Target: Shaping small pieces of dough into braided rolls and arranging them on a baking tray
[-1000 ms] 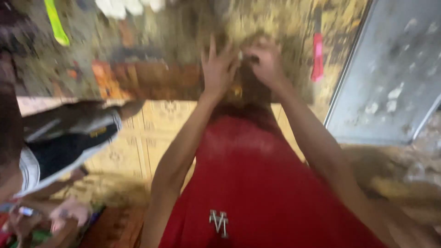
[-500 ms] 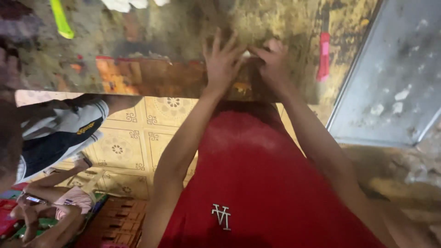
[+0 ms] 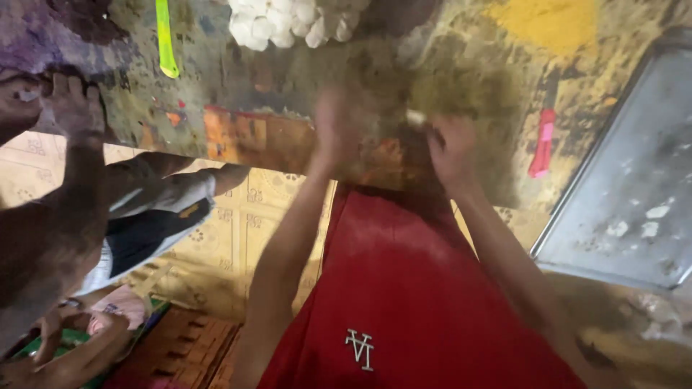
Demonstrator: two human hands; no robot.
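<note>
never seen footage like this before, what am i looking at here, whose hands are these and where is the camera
The camera sits on a person's head and looks down, so you see that person's own two bare arms reaching forward over a red garment. There is no machine here.

The left hand is blurred by motion, its fingers spread above the work surface, which is stained and powdery. The right hand pinches a small pale object; it is too blurred to say what it is.

On the surface lie a heap of white bulbs, likely garlic, a yellow-green strip, a pink item and, at the right, a metal tray.

At the left edge, another person's hand rests on the surface; it is not the wearer's.
</note>
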